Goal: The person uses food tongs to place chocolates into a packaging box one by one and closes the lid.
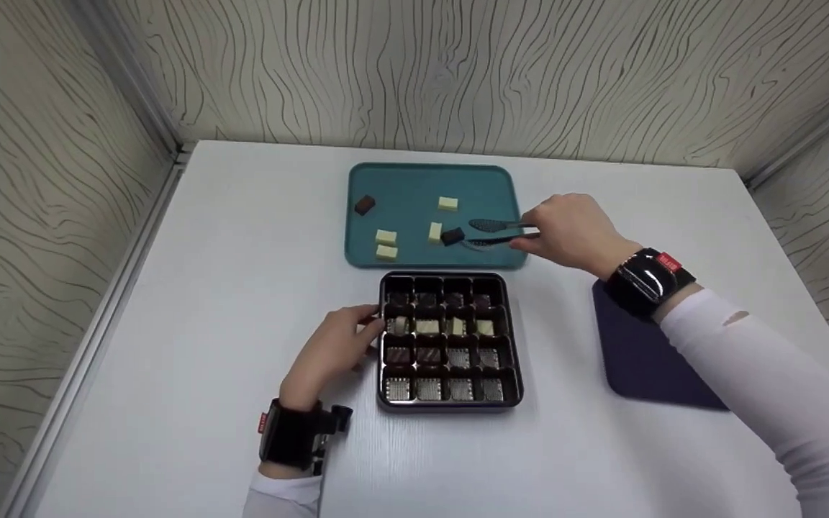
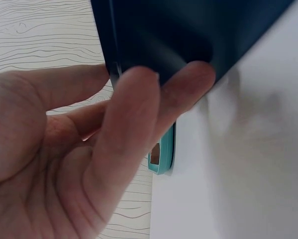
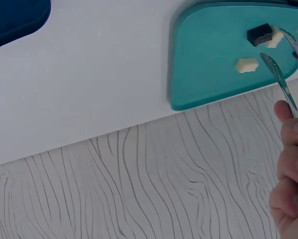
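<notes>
Head view, tongs [image 1: 488, 225] sideways, pointing left

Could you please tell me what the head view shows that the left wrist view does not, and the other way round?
Only the head view shows the right hand holding the tongs, the cream pieces, the purple panel and the compartments inside the box. Only the left wrist view shows the palm side of the left hand. Both share that hand touching the box, and the teal tray, though the wrist view catches just a small part.
</notes>
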`<action>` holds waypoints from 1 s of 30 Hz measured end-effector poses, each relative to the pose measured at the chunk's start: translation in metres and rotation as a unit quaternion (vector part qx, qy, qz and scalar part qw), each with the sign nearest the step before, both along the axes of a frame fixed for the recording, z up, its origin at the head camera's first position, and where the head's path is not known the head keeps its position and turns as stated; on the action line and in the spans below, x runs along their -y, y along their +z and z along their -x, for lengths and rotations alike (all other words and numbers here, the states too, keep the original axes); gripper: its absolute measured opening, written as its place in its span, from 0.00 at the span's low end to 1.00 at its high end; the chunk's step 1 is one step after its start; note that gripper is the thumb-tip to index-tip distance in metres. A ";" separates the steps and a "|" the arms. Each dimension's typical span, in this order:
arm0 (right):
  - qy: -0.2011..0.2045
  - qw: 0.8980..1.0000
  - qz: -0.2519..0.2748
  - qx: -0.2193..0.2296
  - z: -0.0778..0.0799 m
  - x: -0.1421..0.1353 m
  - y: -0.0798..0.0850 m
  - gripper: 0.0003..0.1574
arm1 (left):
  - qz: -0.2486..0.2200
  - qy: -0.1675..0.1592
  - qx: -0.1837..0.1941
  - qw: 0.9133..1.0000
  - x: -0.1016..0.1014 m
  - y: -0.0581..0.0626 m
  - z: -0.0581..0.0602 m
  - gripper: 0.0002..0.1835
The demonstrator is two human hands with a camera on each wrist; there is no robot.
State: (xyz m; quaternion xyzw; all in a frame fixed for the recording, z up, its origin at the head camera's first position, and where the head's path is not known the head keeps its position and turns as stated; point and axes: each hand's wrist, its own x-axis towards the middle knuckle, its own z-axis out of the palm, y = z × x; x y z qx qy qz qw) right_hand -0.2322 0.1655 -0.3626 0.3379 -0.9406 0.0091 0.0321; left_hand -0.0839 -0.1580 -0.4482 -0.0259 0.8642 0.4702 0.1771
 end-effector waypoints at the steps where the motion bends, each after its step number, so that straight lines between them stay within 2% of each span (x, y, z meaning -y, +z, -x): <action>1: -0.002 1.000 0.000 0.003 0.003 0.001 -0.003 0.19 | -0.001 0.001 0.001 1.000 0.000 0.000 0.000 0.25; 7: 0.000 1.000 -0.019 0.004 0.019 0.010 -0.011 0.22 | -0.010 0.003 0.005 1.000 0.000 -0.001 0.000 0.25; 11: 0.006 0.999 -0.043 0.012 0.026 0.021 -0.013 0.25 | -0.005 -0.001 -0.004 1.000 0.001 -0.002 0.000 0.24; 14: 0.006 0.998 -0.056 0.021 0.030 0.030 -0.012 0.23 | -0.002 -0.002 -0.008 1.000 0.001 -0.001 0.000 0.24; 20: 0.007 0.996 -0.073 0.045 0.035 0.039 -0.006 0.22 | -0.005 -0.003 -0.012 1.000 0.001 -0.001 0.000 0.23; 24: 0.014 0.994 -0.087 0.061 0.037 0.040 -0.002 0.25 | -0.007 -0.003 -0.010 1.000 0.001 -0.001 0.000 0.23; 30: 0.011 0.993 -0.086 0.077 0.037 0.038 0.000 0.24 | -0.010 -0.005 -0.010 1.000 0.001 -0.001 0.000 0.22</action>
